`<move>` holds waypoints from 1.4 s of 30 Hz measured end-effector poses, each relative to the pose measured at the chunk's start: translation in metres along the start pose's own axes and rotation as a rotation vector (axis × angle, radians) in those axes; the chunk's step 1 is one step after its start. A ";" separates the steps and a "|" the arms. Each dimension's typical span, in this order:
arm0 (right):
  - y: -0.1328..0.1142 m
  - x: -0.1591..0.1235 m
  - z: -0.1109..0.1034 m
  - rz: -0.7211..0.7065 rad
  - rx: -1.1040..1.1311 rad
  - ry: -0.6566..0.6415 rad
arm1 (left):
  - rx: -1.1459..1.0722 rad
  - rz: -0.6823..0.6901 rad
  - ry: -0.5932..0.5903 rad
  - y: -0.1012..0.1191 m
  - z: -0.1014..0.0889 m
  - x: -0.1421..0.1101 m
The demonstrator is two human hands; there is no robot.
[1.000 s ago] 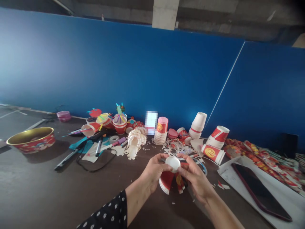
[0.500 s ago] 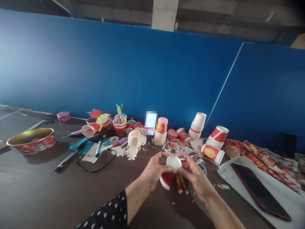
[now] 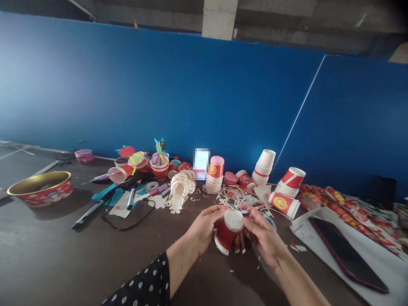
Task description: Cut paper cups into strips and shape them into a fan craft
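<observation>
A red and white paper cup (image 3: 228,236) stands upside down between my hands, its white base (image 3: 233,220) facing up. Its right part is cut into several red-and-gold strips (image 3: 241,243) that hang down. My left hand (image 3: 204,229) grips the cup from the left, fingers curled around its upper edge. On the right side, my right hand (image 3: 262,233) holds it near the base, thumb and fingers bent. The far side of the cup and some fingertips are hidden.
Beyond my hands are a stack of cups with a pink top (image 3: 216,174), curly white paper pieces (image 3: 181,189) and paper scraps. A dark phone (image 3: 347,255) lies on a white box lid (image 3: 390,263) at right. A gold-lined red bowl (image 3: 43,193) and markers (image 3: 92,212) are at left.
My thumbs have moved from the cup's front out to its sides, uncovering the red wall. The white top now sits level with the base, and the cup's strips hang closer together.
</observation>
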State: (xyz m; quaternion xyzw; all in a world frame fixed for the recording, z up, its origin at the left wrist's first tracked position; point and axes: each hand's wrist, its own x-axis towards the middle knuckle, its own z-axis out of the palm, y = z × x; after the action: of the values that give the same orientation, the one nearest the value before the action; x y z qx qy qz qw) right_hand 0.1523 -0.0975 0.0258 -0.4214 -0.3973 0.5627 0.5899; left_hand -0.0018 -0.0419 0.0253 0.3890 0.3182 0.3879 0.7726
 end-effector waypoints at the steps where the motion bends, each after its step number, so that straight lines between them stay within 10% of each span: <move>1: -0.001 0.000 0.000 -0.001 -0.011 0.004 | -0.001 -0.008 -0.002 0.000 -0.001 0.001; 24: 0.001 -0.003 0.007 -0.084 -0.191 0.097 | -0.033 0.129 0.077 -0.001 0.005 -0.002; 33: -0.002 -0.003 0.008 -0.107 -0.136 0.127 | -0.041 0.052 -0.173 0.008 -0.002 -0.003; 42: -0.003 -0.004 0.007 -0.104 -0.184 0.084 | -0.027 0.058 -0.172 0.003 -0.008 0.002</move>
State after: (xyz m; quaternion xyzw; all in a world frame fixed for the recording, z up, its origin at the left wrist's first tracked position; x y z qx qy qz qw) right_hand 0.1460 -0.1014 0.0306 -0.4758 -0.4434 0.4745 0.5933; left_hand -0.0081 -0.0359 0.0239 0.4197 0.2339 0.3793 0.7907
